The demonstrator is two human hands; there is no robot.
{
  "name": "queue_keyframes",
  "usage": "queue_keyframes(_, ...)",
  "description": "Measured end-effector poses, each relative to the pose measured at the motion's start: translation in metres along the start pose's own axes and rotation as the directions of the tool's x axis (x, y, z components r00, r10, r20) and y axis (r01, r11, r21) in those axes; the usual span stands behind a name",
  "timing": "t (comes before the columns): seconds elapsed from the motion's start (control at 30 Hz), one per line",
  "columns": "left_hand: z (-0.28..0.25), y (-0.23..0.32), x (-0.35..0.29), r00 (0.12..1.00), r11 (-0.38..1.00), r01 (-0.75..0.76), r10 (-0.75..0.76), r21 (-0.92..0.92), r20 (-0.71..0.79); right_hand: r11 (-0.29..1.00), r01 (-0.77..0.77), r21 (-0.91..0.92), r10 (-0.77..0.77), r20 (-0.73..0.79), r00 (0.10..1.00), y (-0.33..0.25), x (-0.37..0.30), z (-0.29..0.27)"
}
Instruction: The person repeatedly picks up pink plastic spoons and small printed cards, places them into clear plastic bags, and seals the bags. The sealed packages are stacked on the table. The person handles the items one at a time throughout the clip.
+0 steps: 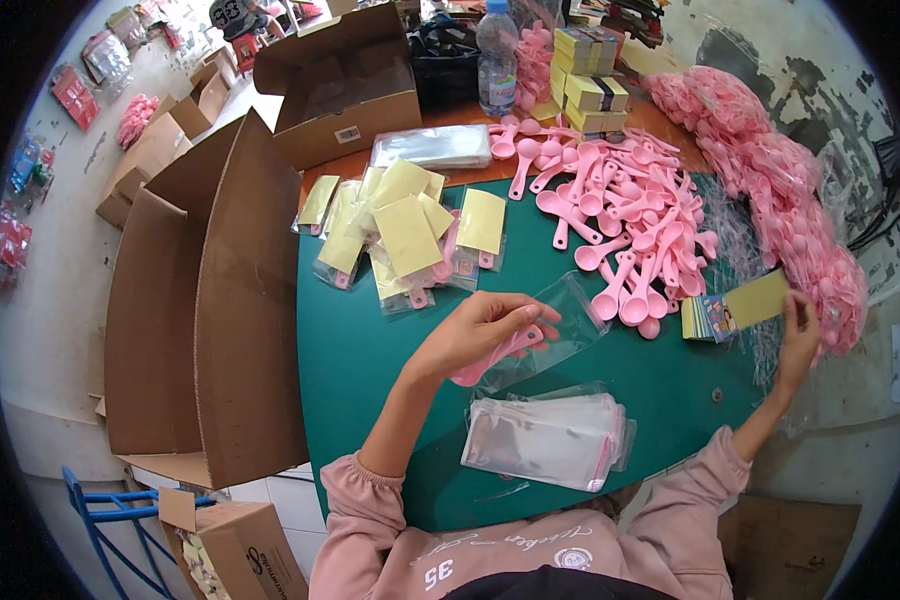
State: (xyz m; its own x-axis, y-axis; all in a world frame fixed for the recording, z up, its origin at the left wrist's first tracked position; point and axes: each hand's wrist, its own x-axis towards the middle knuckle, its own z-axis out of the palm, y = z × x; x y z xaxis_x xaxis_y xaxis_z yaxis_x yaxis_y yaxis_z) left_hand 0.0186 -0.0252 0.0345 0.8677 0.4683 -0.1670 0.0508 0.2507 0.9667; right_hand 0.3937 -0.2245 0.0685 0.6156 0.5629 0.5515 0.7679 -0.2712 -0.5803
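My left hand (478, 328) is closed around a clear plastic bag (576, 312) with a pink measuring spoon (470, 374) in or against it; which of the two I cannot tell. Off to the right, my right hand (798, 338) pinches the outer end of a yellow card (757, 300). The card's other end is still over a small stack of printed cards (708, 320) on the green table. Below my left hand lies a pile of clear flat bags (540, 440). Beyond it are packed bags with yellow cards (407, 236).
Loose pink spoons (630, 205) heap on the green tabletop (370, 370). Bulk bags of spoons (760, 170) line the right edge. Banded card stacks (595, 95), a water bottle (496, 60) and a wrapped bag bundle (430, 147) stand behind. Large cardboard boxes (250, 300) border the left.
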Motion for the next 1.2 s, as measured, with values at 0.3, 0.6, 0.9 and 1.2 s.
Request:
queue_keyframes(0.3,0.012,-0.002,-0.002,0.971,0.956,-0.025,0.092,-0.292,0.219,0.634,0.709,-0.31,-0.746,-0.005,0.665,-0.116,-0.06,0.064)
queue_keyframes(0.6,0.011,-0.008,0.003,0.994,0.978,0.049,-0.029,-0.204,0.103,0.834,0.459,0.305,-0.52,0.16,0.839,-0.151,-0.09,0.102)
queue_keyframes(0.9,0.01,-0.011,0.007,0.993,0.999,-0.026,0.03,-0.035,0.11,0.817,-0.348,0.459,0.092,0.492,0.866,-0.131,-0.064,0.09)
queue_keyframes(1.2,0.01,-0.014,0.008,0.998,0.998,-0.026,0.022,0.057,0.062,0.818,-0.332,0.47,-0.039,0.622,0.782,-0.144,-0.06,0.082)
